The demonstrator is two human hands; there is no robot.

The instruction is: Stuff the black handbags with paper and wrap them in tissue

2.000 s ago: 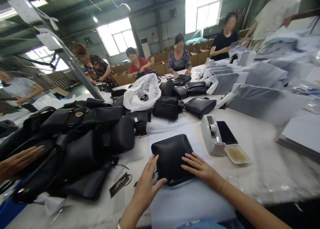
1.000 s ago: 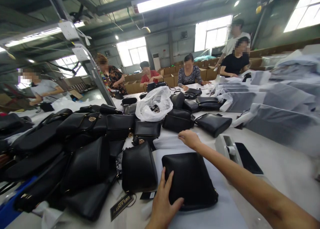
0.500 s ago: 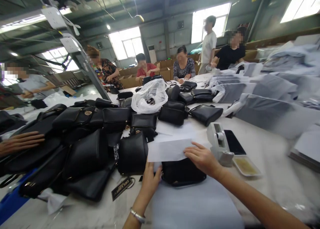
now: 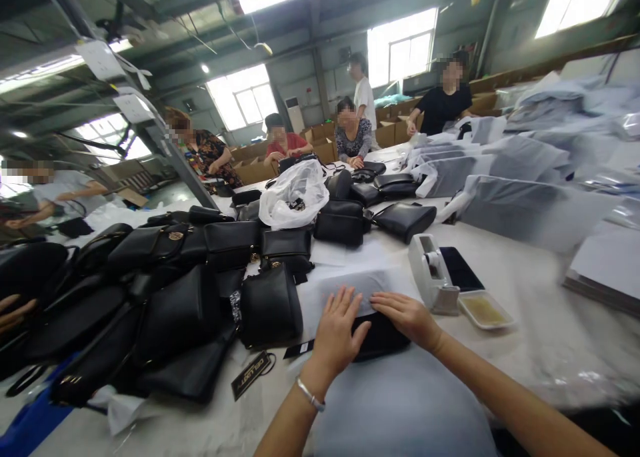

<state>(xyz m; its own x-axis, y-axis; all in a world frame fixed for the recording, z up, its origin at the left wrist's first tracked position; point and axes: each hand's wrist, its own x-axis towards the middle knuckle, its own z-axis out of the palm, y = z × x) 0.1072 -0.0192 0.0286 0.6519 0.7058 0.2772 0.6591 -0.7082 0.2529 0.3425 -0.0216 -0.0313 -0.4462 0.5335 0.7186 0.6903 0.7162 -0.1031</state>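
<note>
A small black bag lies in front of me on a sheet of white wrapping paper. The far part of the paper is folded over the bag's top half. My left hand lies flat with fingers spread on the folded paper. My right hand rests flat on the paper's edge and the bag, fingers stretched out. Only the bag's near strip shows.
A heap of black bags fills the table's left. A white tape dispenser, a dark phone and a small tray stand right of my hands. Stacks of paper-wrapped parcels lie at right. Another person's fingers reach in at the far left. Several people work at the far end.
The paper flap that my right hand was pulling toward me now lies over the bag. Both hands have come down flat on it.
</note>
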